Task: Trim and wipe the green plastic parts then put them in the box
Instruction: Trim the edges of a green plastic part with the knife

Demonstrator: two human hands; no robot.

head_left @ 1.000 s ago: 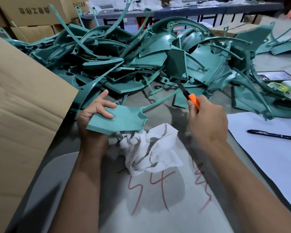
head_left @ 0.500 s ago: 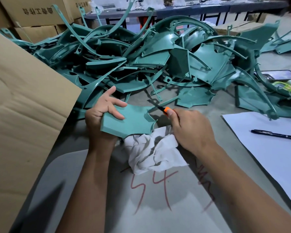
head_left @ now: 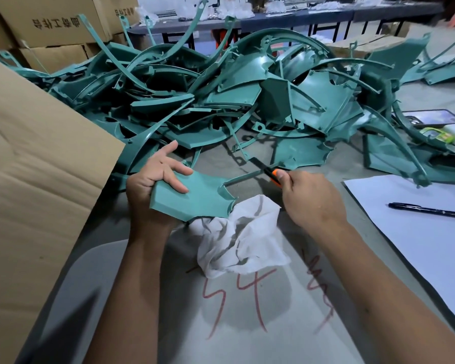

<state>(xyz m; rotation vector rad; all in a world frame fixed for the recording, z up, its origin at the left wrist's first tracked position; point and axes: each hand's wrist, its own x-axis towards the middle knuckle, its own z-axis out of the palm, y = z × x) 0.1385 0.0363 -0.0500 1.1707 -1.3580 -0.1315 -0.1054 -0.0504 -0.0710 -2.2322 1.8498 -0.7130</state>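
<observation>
My left hand grips a flat green plastic part by its left edge, thumb on top, index finger pointing up. A thin green strip runs from the part's upper right corner toward the knife. My right hand holds an orange utility knife, its dark blade against that strip. A crumpled white cloth lies on the table just below the part. A big pile of green parts fills the table behind. The open cardboard box flap stands at my left.
White paper sheet with a black pen lies at right. A phone and a small green-and-white packet sit at the far right. Stacked cartons stand at the back left. Red marks are written on the grey table.
My right hand drew the knife back from the pile to the held part, then shifted slightly right along the strip. The left hand kept its grip on the part.
</observation>
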